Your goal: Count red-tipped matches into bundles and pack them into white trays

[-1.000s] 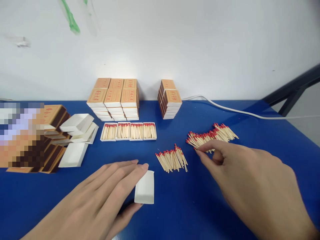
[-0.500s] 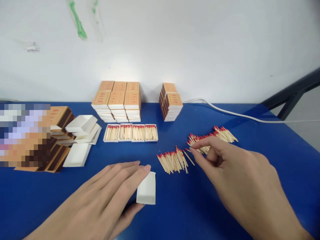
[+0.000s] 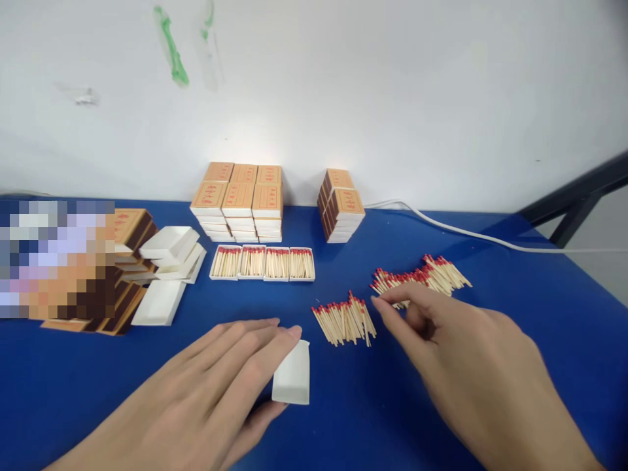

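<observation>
My left hand (image 3: pixel 206 399) lies low on the blue table (image 3: pixel 343 418), its thumb and fingers closed round an empty white matchbox tray (image 3: pixel 293 374). My right hand (image 3: pixel 471 366) reaches left with fingers stretched out. Its fingertips touch the right edge of a small pile of red-tipped matches (image 3: pixel 345 320); nothing shows between the fingers. A larger loose pile of matches (image 3: pixel 426 278) lies just behind that hand.
Four filled trays (image 3: pixel 263 263) sit in a row mid-table. Behind them stand two stacks of closed matchboxes (image 3: pixel 239 199) (image 3: pixel 342 206) against the white wall. Empty white trays (image 3: pixel 169 252) and brown sleeves (image 3: pixel 128 229) lie at left beside a blurred patch. A white cable (image 3: pixel 471 232) runs at back right.
My right hand slid left from the larger pile, pushing a few matches over to the small pile. My left hand kept hold of the tray. The view shifted slightly.
</observation>
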`<act>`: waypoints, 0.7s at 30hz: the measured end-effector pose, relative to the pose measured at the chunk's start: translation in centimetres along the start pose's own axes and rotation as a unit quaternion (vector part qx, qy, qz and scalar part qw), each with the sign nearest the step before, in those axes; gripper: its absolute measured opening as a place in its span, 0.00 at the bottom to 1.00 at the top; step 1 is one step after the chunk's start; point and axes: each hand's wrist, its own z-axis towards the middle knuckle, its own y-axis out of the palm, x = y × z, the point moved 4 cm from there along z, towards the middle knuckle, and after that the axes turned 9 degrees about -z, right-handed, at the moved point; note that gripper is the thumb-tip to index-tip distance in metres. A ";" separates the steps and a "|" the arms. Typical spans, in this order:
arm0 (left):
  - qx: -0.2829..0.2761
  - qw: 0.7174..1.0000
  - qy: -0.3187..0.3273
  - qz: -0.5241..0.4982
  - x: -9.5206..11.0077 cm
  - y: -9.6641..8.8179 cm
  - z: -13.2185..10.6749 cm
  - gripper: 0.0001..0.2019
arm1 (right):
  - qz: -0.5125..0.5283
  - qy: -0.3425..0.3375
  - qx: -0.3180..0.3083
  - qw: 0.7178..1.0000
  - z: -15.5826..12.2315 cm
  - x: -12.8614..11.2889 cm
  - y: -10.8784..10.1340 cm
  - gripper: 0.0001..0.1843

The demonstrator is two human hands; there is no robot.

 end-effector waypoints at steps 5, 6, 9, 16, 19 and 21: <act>-0.001 1.000 -0.007 -0.012 0.1 0.0 -0.1 0.28 | -0.071 0.053 -0.011 0.996 0.8 0.2 -0.2 0.16; -0.001 1.000 -0.008 -0.012 0.1 0.0 -0.1 0.28 | -0.077 0.062 -0.026 0.995 0.9 0.2 -0.1 0.14; 0.000 1.000 -0.004 -0.008 0.2 -0.1 -0.2 0.27 | -0.084 0.073 -0.052 0.992 1.2 -0.1 0.1 0.10; -0.011 1.000 0.007 0.005 0.2 -0.2 -0.1 0.25 | -0.037 0.050 -0.037 0.997 0.7 -0.1 0.4 0.13; -0.016 1.000 -0.003 -0.002 0.1 -0.1 -0.2 0.27 | 0.020 0.033 -0.071 0.997 0.6 -0.2 0.4 0.18; -0.014 1.000 -0.002 -0.003 0.1 -0.1 -0.3 0.27 | 0.042 0.031 -0.078 0.996 0.6 -0.2 0.3 0.21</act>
